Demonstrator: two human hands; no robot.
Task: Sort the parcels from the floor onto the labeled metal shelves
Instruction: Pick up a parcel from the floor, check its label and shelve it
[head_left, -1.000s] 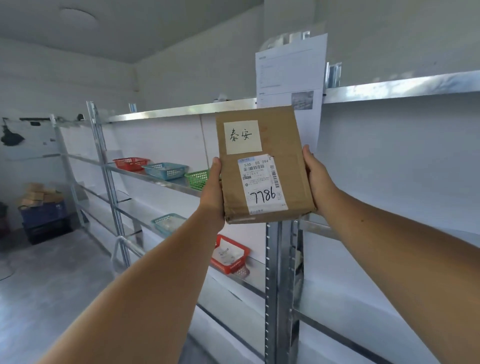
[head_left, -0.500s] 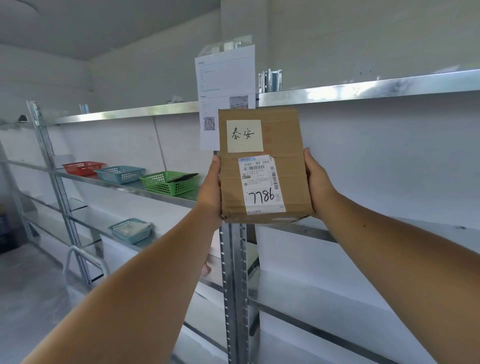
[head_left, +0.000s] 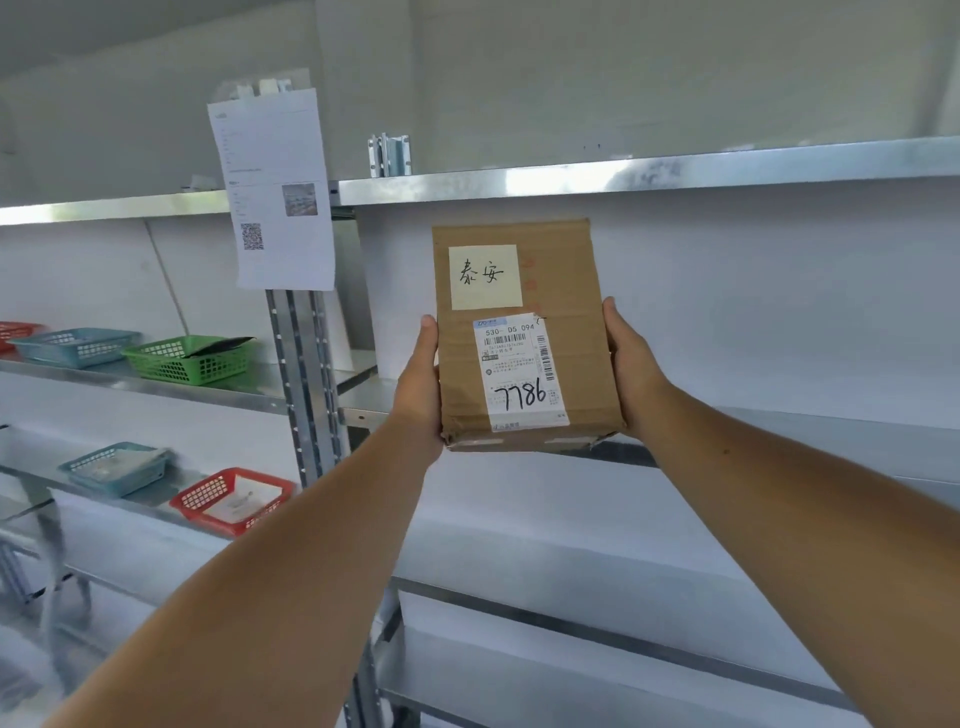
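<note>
A brown cardboard parcel (head_left: 566, 291) is held upright in front of the metal shelves (head_left: 623, 174). It carries a pale handwritten note and a white shipping label marked 7786. My left hand (head_left: 418, 387) grips its left edge and my right hand (head_left: 631, 366) grips its right edge. The parcel's lower edge hangs just in front of the middle shelf (head_left: 831, 421) of the right-hand bay, whose boards look bare.
A paper sheet with a QR code (head_left: 272, 189) hangs on the upright post (head_left: 306, 384). In the left bay stand a green basket (head_left: 189, 358) and a blue basket (head_left: 72, 345); one shelf lower sit a blue basket (head_left: 117, 467) and a red basket (head_left: 231, 499).
The view has swung to the right along the shelves. The post and paper sheet now lie left of the parcel, which faces the right-hand bay. Both hands keep their grip.
</note>
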